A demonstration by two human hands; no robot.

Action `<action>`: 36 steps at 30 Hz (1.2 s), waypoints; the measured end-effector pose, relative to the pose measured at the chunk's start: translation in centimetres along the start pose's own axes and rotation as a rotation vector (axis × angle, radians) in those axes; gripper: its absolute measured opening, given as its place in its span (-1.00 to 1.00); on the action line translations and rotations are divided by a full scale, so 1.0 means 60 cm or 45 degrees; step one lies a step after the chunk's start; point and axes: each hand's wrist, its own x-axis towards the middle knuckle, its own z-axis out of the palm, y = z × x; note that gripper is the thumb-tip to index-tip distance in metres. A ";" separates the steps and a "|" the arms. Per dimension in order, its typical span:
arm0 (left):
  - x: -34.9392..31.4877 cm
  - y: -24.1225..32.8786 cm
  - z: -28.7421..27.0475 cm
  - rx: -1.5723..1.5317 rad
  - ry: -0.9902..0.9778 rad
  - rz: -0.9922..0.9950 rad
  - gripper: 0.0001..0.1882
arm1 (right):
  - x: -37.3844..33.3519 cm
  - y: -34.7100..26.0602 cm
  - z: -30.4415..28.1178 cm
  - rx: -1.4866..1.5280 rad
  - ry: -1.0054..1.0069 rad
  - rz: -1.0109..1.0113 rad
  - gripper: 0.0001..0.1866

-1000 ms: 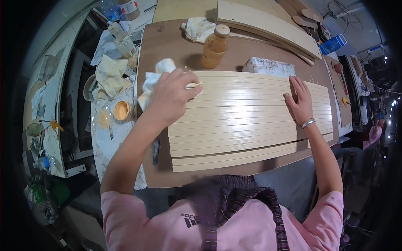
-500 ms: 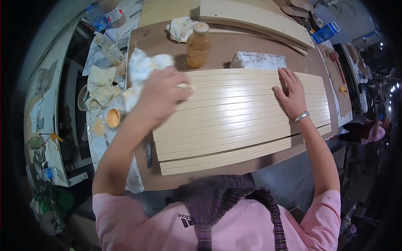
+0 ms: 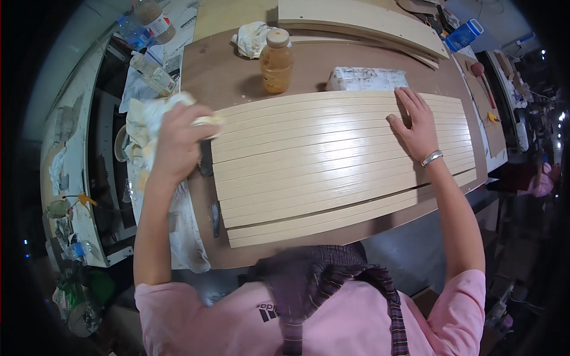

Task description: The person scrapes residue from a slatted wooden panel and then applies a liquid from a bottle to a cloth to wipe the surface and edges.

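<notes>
Pale, glossy wood strips [image 3: 320,157] lie side by side on the brown tabletop, the nearest one split off by a dark gap. My left hand [image 3: 181,142] is closed round a crumpled white and yellowish cloth [image 3: 206,121], just past the strips' left end. My right hand [image 3: 415,130] rests on the strips near their right end, fingers and thumb spread; a silver band circles its wrist. Behind the strips stand a jar-like bottle of amber liquid [image 3: 276,68] and a white, stained block [image 3: 368,79].
Long pale boards [image 3: 362,24] lie along the far side. Another crumpled cloth [image 3: 252,39] sits left of them. Several bottles [image 3: 153,74] stand at the left, and a blue container [image 3: 464,35] at the far right. A dark narrow tool [image 3: 215,218] lies by the strips' left end.
My left hand has moved left with the cloth, off the strips' left end. My right hand has stayed in place on the strips. An open cup of orange paste is now hidden.
</notes>
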 end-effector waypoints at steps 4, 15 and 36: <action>-0.043 0.065 0.007 -0.120 0.152 0.001 -0.72 | 0.004 -0.008 0.000 0.017 -0.036 0.009 -0.33; -0.087 0.065 0.039 -0.153 0.322 -0.079 -0.62 | 0.009 -0.003 0.002 0.017 0.008 -0.056 -0.35; -0.055 0.023 0.012 -1.071 -0.209 -1.073 -0.78 | 0.009 -0.002 0.003 0.071 0.017 -0.079 -0.36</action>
